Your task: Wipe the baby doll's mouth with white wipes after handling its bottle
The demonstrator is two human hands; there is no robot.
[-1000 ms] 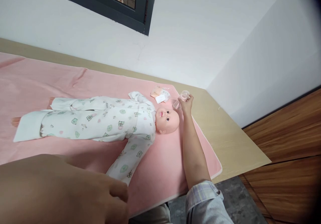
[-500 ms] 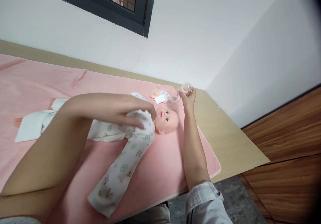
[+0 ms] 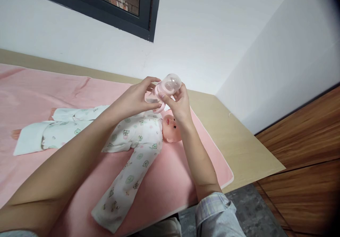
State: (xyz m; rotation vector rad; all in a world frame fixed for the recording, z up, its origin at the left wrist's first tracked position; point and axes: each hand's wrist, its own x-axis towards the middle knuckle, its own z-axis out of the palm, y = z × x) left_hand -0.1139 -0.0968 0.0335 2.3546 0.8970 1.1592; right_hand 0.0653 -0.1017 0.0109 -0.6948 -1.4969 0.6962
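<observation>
A clear baby bottle with pink handles and a see-through domed cap is held tilted above the doll's chest and head. My right hand grips it near the collar and cap. My left hand is closed around the bottle's body, thumb below and fingers above. Beneath them a baby doll lies on its back, its head partly covered by my right wrist. It wears a white printed outfit, with one sleeve stretched toward me.
A pink blanket covers much of the wooden tabletop. Behind it rise a white wall and a dark-framed window. Wood-grain panels stand to the right. A white packet shows only slightly behind the hands.
My right hand has brought the bottle left and toward me. My left hand has moved up from the doll's chest and taken hold of the bottle too.
</observation>
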